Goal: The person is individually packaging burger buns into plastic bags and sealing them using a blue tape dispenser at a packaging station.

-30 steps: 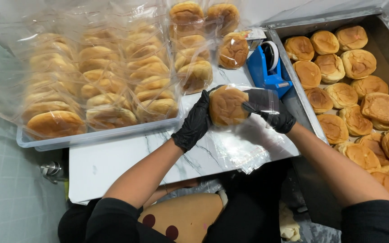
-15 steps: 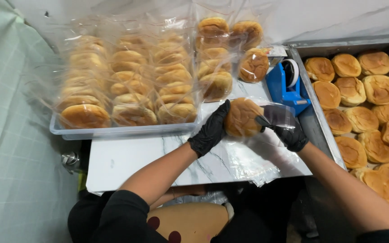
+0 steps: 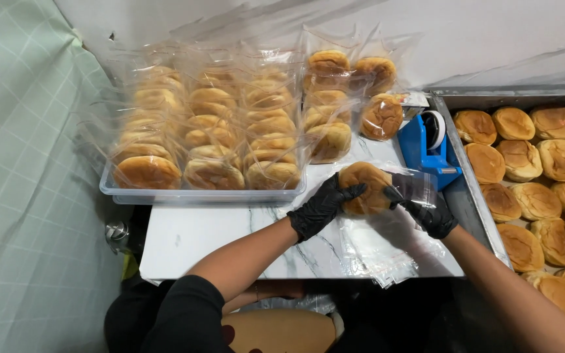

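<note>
Gripping the bun [image 3: 365,188] as before, both gloved hands, left [image 3: 322,206] and right [image 3: 428,212], now sit nearer the bagged buns [image 3: 210,131].

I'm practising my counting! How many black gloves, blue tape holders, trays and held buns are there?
Black gloves: 2, on the left hand and the right hand, which pinches a clear bag
Blue tape dispenser: 1
Trays: 2, the clear plastic tray and the metal tray
Held bun: 1, in the left fingers
Total: 6
</note>
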